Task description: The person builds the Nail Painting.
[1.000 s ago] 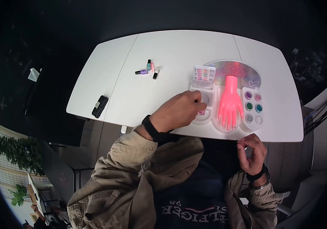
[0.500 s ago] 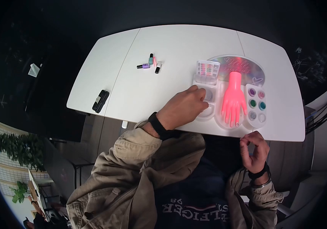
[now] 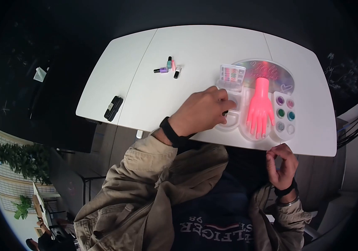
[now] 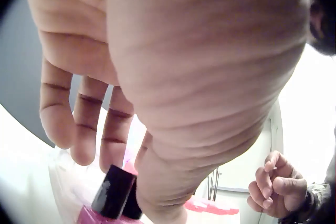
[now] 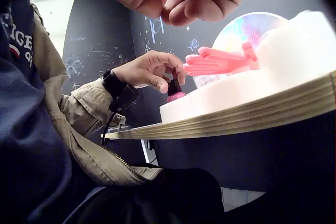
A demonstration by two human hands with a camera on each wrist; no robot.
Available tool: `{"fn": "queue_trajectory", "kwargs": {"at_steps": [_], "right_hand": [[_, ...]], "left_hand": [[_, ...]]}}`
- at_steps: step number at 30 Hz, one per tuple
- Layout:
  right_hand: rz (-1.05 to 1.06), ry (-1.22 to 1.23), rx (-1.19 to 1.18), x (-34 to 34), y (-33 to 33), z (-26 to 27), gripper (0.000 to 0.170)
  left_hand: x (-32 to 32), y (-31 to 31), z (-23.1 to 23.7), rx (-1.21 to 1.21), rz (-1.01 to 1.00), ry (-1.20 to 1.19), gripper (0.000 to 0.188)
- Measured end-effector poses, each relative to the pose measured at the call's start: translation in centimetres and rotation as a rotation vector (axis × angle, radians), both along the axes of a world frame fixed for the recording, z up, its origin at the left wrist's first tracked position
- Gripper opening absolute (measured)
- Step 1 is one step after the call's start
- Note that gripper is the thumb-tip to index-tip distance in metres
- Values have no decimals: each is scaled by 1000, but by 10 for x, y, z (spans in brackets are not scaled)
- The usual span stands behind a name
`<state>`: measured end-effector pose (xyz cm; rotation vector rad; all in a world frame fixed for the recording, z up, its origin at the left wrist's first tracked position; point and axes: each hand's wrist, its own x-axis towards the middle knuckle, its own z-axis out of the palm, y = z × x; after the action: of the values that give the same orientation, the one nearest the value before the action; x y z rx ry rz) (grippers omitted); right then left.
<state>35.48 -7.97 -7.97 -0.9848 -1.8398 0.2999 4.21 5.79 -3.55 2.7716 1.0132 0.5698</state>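
Observation:
My left hand (image 3: 204, 111) is over the left part of the white tray (image 3: 229, 126), its thumb and finger around a black cap (image 3: 225, 113). In the right wrist view that cap tops a pink polish bottle (image 5: 176, 97). A black cap (image 4: 113, 191) on pink polish shows in the left wrist view, with another dark shape beside the thumb. The pink model hand (image 3: 260, 108) lies palm-side unseen in the tray's middle, fingers towards me. My right hand (image 3: 282, 166) hangs loosely curled at the table's near edge, holding nothing visible.
Several polish bottles (image 3: 161, 70) lie together on the white table (image 3: 137, 98). A black case (image 3: 113, 108) is near its left edge. Small colour pots (image 3: 280, 113) sit on the tray's right, and a lidded nail box (image 3: 231, 75) at its back left.
The table and tray have shifted slightly right and up in view. My left hand's thumb and finger have parted somewhat, revealing the black cap between them. My right hand stays loosely curled.

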Motion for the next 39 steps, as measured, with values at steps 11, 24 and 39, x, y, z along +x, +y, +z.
{"fn": "queue_trajectory", "kwargs": {"at_steps": [11,24,39], "right_hand": [[20,-11,13,2,1,1,21],[18,-26,17,2,3,1,21],[29,-35,12,4,2,3,22]], "left_hand": [[-96,85,-17,11,473,-333,26],[-158,130,-77,109,826,-183,25],[-112,96,-10,43,658,-275,23]]}}
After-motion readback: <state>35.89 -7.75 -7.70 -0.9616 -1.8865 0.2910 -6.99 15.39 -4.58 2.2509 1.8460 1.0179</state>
